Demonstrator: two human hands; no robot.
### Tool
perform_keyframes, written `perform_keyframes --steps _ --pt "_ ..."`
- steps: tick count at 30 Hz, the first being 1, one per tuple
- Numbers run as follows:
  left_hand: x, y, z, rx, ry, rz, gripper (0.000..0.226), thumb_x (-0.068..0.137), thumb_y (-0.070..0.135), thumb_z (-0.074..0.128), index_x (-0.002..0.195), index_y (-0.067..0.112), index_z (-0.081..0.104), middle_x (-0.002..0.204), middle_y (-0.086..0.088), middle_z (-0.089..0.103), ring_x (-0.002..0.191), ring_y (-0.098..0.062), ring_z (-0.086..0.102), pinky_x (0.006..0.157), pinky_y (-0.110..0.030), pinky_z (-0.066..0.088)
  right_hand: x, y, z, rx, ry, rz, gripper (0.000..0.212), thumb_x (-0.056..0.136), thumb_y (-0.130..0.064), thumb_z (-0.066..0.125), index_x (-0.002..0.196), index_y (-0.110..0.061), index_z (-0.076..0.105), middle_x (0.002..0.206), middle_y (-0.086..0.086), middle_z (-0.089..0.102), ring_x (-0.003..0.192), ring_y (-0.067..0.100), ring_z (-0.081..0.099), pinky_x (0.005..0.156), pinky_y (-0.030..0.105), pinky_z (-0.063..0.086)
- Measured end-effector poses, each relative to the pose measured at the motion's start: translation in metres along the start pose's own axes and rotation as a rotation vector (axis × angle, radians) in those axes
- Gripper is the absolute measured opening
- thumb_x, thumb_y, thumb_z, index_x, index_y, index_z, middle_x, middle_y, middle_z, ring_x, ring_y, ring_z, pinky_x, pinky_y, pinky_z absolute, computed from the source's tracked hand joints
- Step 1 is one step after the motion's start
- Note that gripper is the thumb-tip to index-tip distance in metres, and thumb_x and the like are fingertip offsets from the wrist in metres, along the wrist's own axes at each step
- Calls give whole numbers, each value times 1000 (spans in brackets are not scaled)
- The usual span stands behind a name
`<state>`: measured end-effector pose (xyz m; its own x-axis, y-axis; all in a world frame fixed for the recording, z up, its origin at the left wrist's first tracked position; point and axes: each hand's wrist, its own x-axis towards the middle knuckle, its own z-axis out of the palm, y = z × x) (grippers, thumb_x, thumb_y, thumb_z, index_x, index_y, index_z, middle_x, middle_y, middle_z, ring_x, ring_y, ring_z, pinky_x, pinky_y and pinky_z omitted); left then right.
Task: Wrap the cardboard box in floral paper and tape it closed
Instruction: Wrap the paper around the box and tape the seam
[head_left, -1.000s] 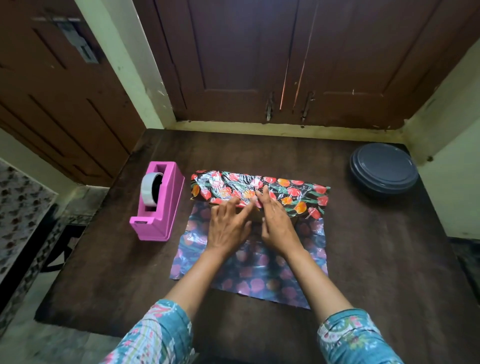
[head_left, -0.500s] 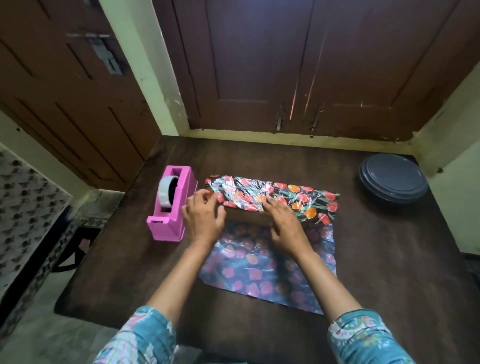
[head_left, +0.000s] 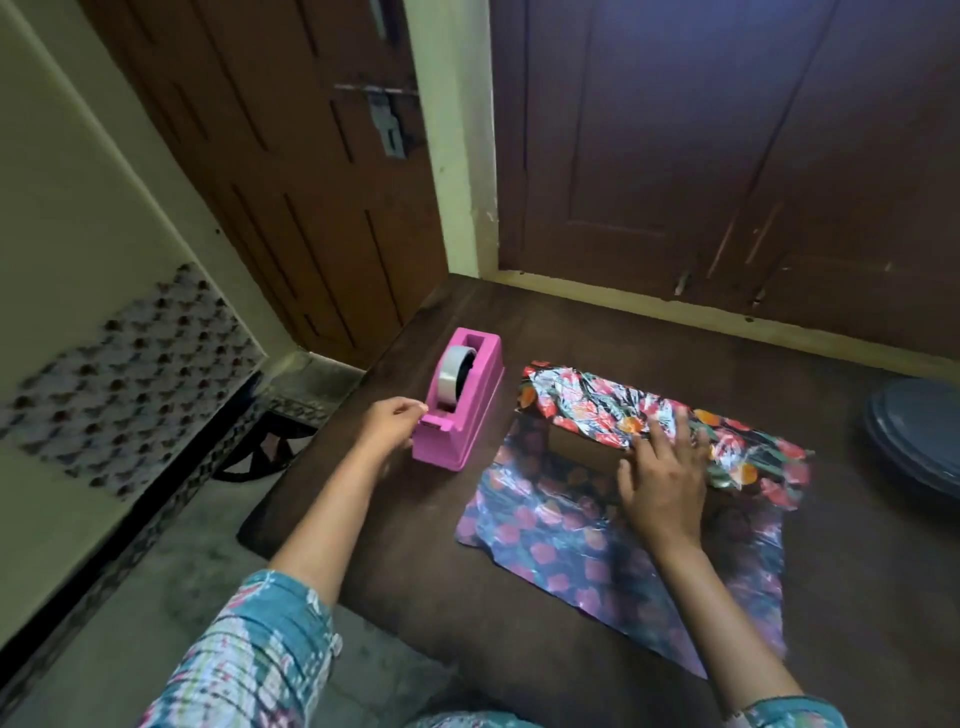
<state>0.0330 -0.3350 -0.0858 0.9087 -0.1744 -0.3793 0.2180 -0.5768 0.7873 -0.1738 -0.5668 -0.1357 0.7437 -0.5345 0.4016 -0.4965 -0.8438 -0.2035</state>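
The cardboard box (head_left: 582, 449) lies on a sheet of floral paper (head_left: 587, 545) on the dark wooden table (head_left: 415, 551). The paper's far flap is folded over the top of the box, and the bare front side shows. My right hand (head_left: 662, 483) presses flat on that flap, fingers spread. A pink tape dispenser (head_left: 470, 415) with a clear tape roll (head_left: 453, 376) stands left of the box. My left hand (head_left: 389, 426) is at the dispenser's near end, fingertips pinching at the tape end by the cutter.
A dark round lidded dish (head_left: 914, 441) sits at the table's right edge. Brown wooden doors (head_left: 701, 156) stand right behind the table. The table's left edge drops to the floor (head_left: 171, 571) just beside the dispenser.
My left hand left the box and moved left to the dispenser's cutter end. My right hand stayed pressing the flap. The view swung left.
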Motion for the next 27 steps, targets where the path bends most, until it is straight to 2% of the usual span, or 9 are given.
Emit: perform_keyframes --steps 4,6,9,11,13,18,21,24,27 --pt "11 -5 5 -95 -21 -71 14 91 23 56 90 15 67 109 -20 66 84 -23 59 75 -33 48 -2 3 0 28 -47 1 49 78 -30 35 102 -1 66 114 22 63 111 39 56 103 48 29" --pt "15 0 8 -121 -33 -135 18 92 26 56 95 11 67 111 -20 66 87 -25 61 76 -35 49 -2 2 -1 30 -42 -31 52 77 -28 36 112 1 62 117 22 61 110 38 57 103 45 28" --pt "13 15 10 -106 -76 -208 26 93 21 55 111 3 62 110 -15 64 104 -30 60 83 -40 50 -2 -6 5 40 -52 -109 48 75 -13 57 120 4 58 120 22 60 113 37 58 106 41 32" --pt "12 23 10 -122 -92 -237 22 93 18 55 108 3 62 102 -13 62 104 -27 59 83 -40 49 -4 -10 11 36 -99 -117 60 63 0 74 120 5 58 122 23 59 113 38 58 101 48 40" --pt "10 26 10 -151 -95 -250 18 92 15 55 104 3 62 98 -11 61 102 -27 60 82 -38 49 -8 -10 16 18 -148 -112 70 55 5 77 122 6 57 125 23 58 115 39 56 99 52 37" --pt "7 17 13 -274 -38 -233 14 87 18 63 93 6 63 109 -16 66 101 -30 61 76 -37 47 -11 -9 19 -23 -174 -107 74 58 8 75 128 6 52 131 23 54 121 37 52 111 39 23" --pt "-1 17 11 -472 -9 -247 11 87 21 63 82 11 60 92 -8 65 93 -24 58 87 -43 46 -11 -10 21 -6 -173 -96 73 61 8 73 130 6 50 133 23 51 124 38 49 112 38 18" --pt "-9 13 10 -619 34 -243 14 89 22 61 88 8 58 92 -3 61 104 -26 57 102 -48 40 -12 -11 21 5 -179 -85 73 61 10 71 131 7 49 134 24 50 126 38 47 115 35 10" --pt "-15 2 15 -641 57 -183 12 89 18 62 82 9 58 89 -3 63 100 -24 58 99 -44 42 -12 -10 21 11 -185 -77 74 60 11 71 131 7 48 134 24 49 126 38 47 113 31 5"
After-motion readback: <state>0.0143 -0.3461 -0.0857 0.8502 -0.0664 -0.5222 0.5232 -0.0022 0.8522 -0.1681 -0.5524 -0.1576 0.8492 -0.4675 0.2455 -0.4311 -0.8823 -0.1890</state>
